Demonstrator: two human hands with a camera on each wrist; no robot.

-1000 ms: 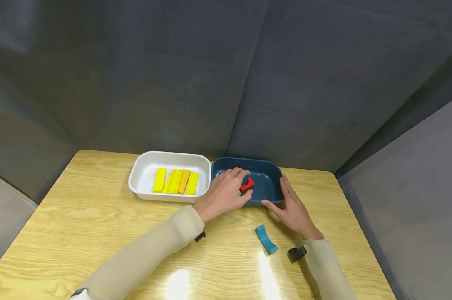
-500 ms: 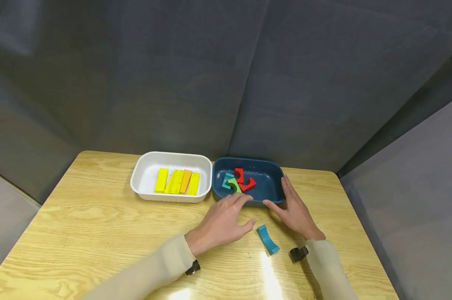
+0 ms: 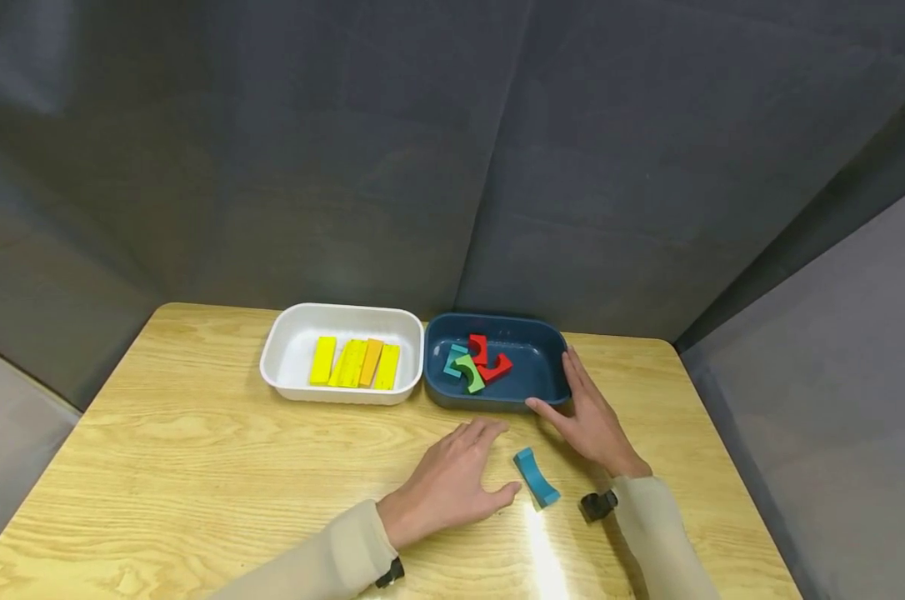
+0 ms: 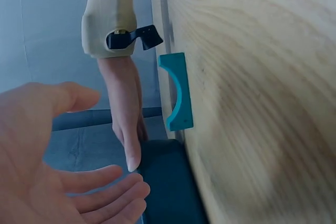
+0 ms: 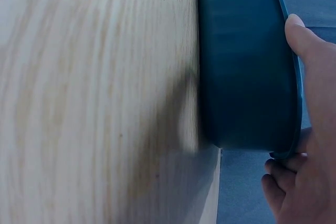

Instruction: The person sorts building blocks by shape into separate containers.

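Note:
My left hand (image 3: 452,483) is over the table, fingers spread and nothing in its grasp. Just right of its thumb lies a blue arch block (image 3: 537,478) on the wood. In the left wrist view the same arch block (image 4: 179,92) shows its curved notch. My right hand (image 3: 598,421) rests against the front right corner of a dark blue bin (image 3: 490,402). Its thumb (image 5: 299,32) touches the front rim, while the other fingers lie along the right end. Inside that bin are two red arch blocks (image 3: 496,367), a green one (image 3: 469,372) and a light blue one (image 3: 452,360).
A white bin (image 3: 287,387) stands left of the blue one, its side close against it. Several yellow blocks (image 3: 322,360) and an orange block (image 3: 371,363) lie in it. Behind the wooden table (image 3: 220,467) hangs a dark cloth (image 3: 332,167).
My left hand has come out of the blue bin and back toward the near side of the table, uncovering the blocks in it. The right hand has stayed at the bin's corner.

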